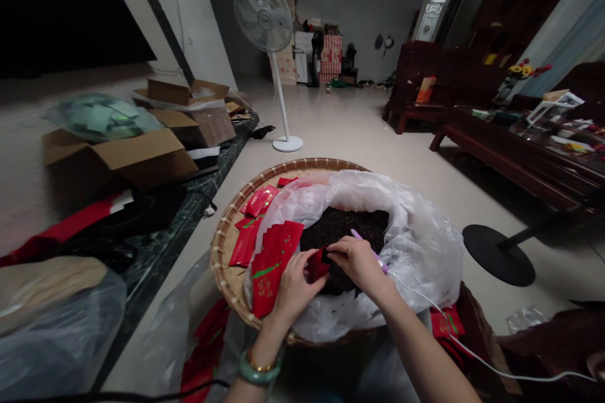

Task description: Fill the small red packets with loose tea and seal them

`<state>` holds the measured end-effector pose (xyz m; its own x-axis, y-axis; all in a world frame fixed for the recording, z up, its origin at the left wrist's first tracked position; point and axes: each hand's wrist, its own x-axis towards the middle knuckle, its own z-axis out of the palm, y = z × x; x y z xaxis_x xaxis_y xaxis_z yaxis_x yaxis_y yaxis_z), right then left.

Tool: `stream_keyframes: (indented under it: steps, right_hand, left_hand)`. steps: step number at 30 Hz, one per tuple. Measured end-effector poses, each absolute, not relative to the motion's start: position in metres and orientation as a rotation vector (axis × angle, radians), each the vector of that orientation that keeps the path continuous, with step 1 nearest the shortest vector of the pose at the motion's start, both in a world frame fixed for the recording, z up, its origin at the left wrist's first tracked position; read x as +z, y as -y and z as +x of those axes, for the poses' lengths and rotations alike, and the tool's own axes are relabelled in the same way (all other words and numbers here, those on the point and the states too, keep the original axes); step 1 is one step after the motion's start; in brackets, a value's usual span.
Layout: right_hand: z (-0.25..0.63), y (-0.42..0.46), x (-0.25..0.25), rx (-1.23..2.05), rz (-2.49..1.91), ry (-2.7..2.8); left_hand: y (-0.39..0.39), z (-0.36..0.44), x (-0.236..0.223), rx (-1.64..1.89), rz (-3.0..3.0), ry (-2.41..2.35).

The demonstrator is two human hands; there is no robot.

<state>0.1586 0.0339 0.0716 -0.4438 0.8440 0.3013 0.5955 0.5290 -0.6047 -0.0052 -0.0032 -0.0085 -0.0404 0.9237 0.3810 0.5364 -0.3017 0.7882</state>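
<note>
Right up close, the left hand (297, 280) has its fingers curled round a small red packet (317, 266), thumb and fingertips apart just enough to grip it over the dark, loose heap (354, 220). In comes the right hand (354, 258), fingertips bunched at the packet's mouth, seemingly on a dark clump (326, 255)! Best to keep that mouth wide and low, so crumbs drop back inside the plastic bag (425, 233). A corded purple tool (382, 264) runs behind the right hand; gripped or not, I can't tell. Beyond, a white fan (265, 19) stands.
</note>
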Motion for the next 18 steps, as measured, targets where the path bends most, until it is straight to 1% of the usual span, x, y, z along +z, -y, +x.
stream_keyframes:
  steps: [5,9,14,18]
  right_hand:
    - [0.161,-0.034,0.068,0.539,-1.164,2.194]
    - [0.160,-0.033,0.065,0.555,-1.130,2.079]
    - [0.163,-0.034,0.061,0.693,-1.115,1.905]
    - [0.176,-0.035,0.055,0.803,-1.238,1.787]
  left_hand:
    - [0.003,-0.005,-0.009,1.304,1.839,-1.540]
    - [0.003,-0.005,-0.010,1.298,1.825,-1.535]
    - [0.004,-0.006,-0.009,1.291,1.830,-1.540]
    - [0.006,-0.008,-0.008,1.351,1.898,-1.580]
